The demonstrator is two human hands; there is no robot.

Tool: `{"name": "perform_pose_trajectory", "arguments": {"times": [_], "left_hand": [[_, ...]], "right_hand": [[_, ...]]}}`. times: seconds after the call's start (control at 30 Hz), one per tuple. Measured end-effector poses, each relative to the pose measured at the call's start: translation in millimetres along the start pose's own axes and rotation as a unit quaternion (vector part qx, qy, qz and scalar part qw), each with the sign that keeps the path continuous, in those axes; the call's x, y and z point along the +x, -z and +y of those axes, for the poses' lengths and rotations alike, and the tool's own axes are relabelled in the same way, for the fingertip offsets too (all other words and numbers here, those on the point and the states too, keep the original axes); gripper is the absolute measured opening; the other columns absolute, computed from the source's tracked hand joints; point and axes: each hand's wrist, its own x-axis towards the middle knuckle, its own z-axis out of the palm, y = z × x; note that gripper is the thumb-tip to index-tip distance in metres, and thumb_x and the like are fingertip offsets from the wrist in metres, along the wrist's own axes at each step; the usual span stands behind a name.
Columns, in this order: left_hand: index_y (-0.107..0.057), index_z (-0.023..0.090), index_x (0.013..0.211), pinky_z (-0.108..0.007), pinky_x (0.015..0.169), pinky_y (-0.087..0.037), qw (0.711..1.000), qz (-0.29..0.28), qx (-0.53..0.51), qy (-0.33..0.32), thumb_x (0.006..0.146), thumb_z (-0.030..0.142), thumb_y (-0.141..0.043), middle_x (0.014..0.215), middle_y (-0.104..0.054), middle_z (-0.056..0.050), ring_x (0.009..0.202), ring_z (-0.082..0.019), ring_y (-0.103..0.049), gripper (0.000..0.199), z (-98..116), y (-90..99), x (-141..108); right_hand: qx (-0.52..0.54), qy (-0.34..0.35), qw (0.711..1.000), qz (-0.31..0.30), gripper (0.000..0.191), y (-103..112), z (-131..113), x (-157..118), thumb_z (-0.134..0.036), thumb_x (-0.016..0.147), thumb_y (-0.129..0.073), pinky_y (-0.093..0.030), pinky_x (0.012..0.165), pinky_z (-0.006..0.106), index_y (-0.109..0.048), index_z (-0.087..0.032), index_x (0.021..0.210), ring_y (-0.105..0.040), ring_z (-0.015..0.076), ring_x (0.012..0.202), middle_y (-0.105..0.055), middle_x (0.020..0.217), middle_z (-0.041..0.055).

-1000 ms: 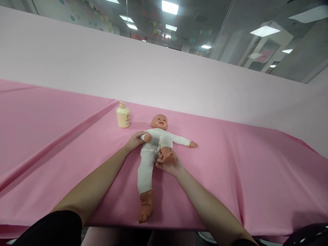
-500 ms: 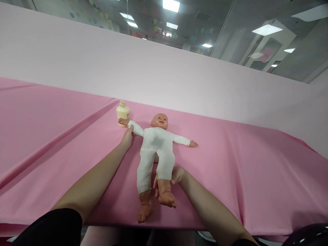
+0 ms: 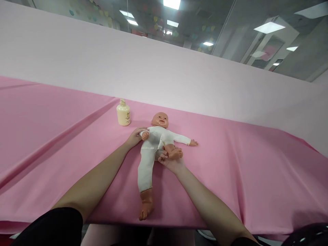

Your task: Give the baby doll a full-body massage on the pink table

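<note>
A baby doll (image 3: pixel 146 172) in a white cloth suit lies on its back, head away from me. My left hand (image 3: pixel 136 137) grips its arm on the left side, which is folded in over the chest with the doll's small fist facing me. My right hand (image 3: pixel 171 161) is around the lower part of the leg on the right, from below. That leg is bent up toward the belly, its foot (image 3: pixel 176 153) pointing right. Some of my right fingers are hidden behind the leg. The doll's other arm stretches out to the right, and its other leg lies straight toward me.
A cream pump bottle (image 3: pixel 124 114) stands left of the doll's head. Pink cloth (image 3: pixel 205 164) with several folds covers the table. A white wall panel (image 3: pixel 164 78) rises behind it, with glass above. A dark shiny object (image 3: pixel 307 235) is at the lower right corner.
The doll's arm on the left has come in from beside the bottle to its chest with my left hand. My right hand has lifted the leg, bending it up toward the belly.
</note>
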Motion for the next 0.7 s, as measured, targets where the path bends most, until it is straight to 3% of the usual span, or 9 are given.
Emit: {"name": "perform_pose_trajectory", "arguments": {"times": [0.13, 0.27, 0.4, 0.57, 0.7], "left_hand": [[-0.072, 0.024, 0.106, -0.044, 0.103, -0.039, 0.994, -0.037, 0.101, -0.035, 0.077, 0.026, -0.064, 0.124, -0.06, -0.009, 0.116, -0.026, -0.052, 0.03, -2.5, 0.8, 1.0], [-0.071, 0.024, 0.106, -0.043, 0.102, -0.04, 0.991, -0.036, 0.119, -0.043, 0.077, 0.026, -0.064, 0.123, -0.06, -0.009, 0.114, -0.026, -0.053, 0.029, 1.6, 0.5, 0.4], [-0.067, 0.021, 0.109, -0.042, 0.098, -0.043, 0.998, -0.008, 0.067, -0.014, 0.079, 0.036, -0.065, 0.119, -0.062, -0.009, 0.113, -0.026, -0.054, 0.034, 8.7, -1.2, -1.6], [-0.058, 0.016, 0.106, -0.039, 0.082, -0.049, 0.987, 0.099, 0.009, 0.123, 0.08, 0.047, -0.061, 0.1, -0.065, -0.008, 0.092, -0.024, -0.061, 0.04, 0.1, -1.0, -1.6], [-0.053, 0.017, 0.11, -0.038, 0.088, -0.048, 0.977, 0.176, -0.041, 0.115, 0.085, 0.047, -0.055, 0.106, -0.063, -0.008, 0.1, -0.024, -0.059, 0.039, -8.3, 2.0, 0.9]], "right_hand": [[0.112, -0.045, 0.991, 0.062, 0.046, 2.7, 2.0, 2.7, -0.053, 0.085, -0.043, -0.046, 0.072, 0.034, -0.062, -0.014, 0.1, -0.043, 0.0134, 0.06, -0.05, 0.072, 0.002], [0.122, -0.056, 0.99, 0.044, 0.048, 6.3, 2.4, 3.4, -0.052, 0.081, -0.049, -0.046, 0.074, 0.033, -0.06, -0.013, 0.106, -0.045, 0.0134, 0.062, -0.053, 0.073, 0.0016], [0.088, -0.065, 0.994, -0.028, 0.05, 5.5, 3.2, -1.8, -0.053, 0.074, -0.059, -0.047, 0.079, 0.034, -0.059, -0.014, 0.106, -0.047, 0.0136, 0.067, -0.054, 0.078, 0.0013], [0.019, -0.077, 0.987, -0.141, 0.055, -0.5, 6.8, -12.0, -0.055, 0.068, -0.065, -0.047, 0.081, 0.037, -0.055, -0.014, 0.102, -0.049, 0.0149, 0.069, -0.055, 0.078, 0.0016], [-0.043, -0.128, 0.961, -0.242, 0.062, 3.4, 11.5, -14.6, -0.055, 0.06, -0.073, -0.047, 0.08, 0.04, -0.05, -0.014, 0.102, -0.057, 0.0205, 0.073, -0.06, 0.078, 0.0057]]}}
